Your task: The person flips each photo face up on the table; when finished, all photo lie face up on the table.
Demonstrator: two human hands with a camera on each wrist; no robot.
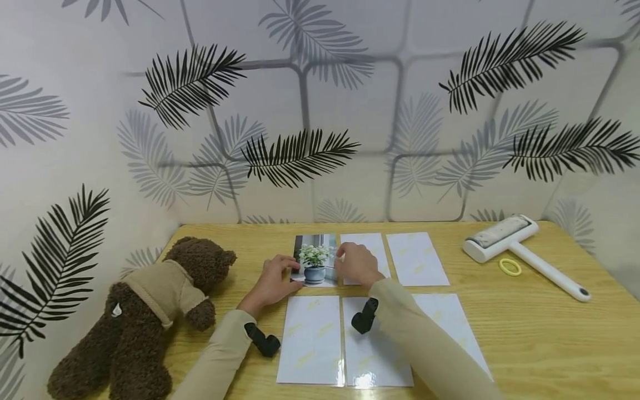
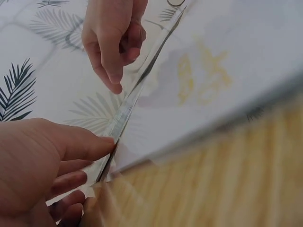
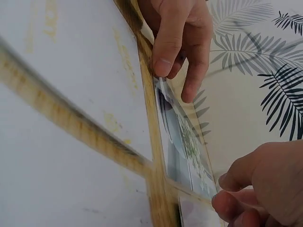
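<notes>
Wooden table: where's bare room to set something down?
Mostly the right front of the table, beside the front-right white card, nearer than the T-shaped tool. Smaller: between teddy bear and flowerpot photo, beyond the left hand. Crowded middle: cards, narrow gaps.

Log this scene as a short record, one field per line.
Surface: wooden table
Picture: potted-plant picture, far row, left end
Left hand: thumb touching the picture's near left corner
Right hand: at the picture's right side; contact unclear
White sheets: five, with faint yellow marks; two right of the picture, three in the near row
Left side: brown teddy bear in a beige sweater
Right side: white T-shaped tool, yellow ring
</notes>
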